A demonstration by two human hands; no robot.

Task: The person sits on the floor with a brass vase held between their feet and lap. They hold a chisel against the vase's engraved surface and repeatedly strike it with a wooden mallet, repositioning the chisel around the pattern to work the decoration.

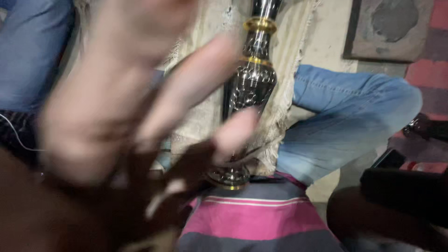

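While the blur hides which hand (116, 107) this is, I see its fingers (233, 133) spread, gripping nothing, beside the engraved metal vase (249, 88) upright on the striped cloth (256, 219). I judge polishing underway; next needs a steady grip.
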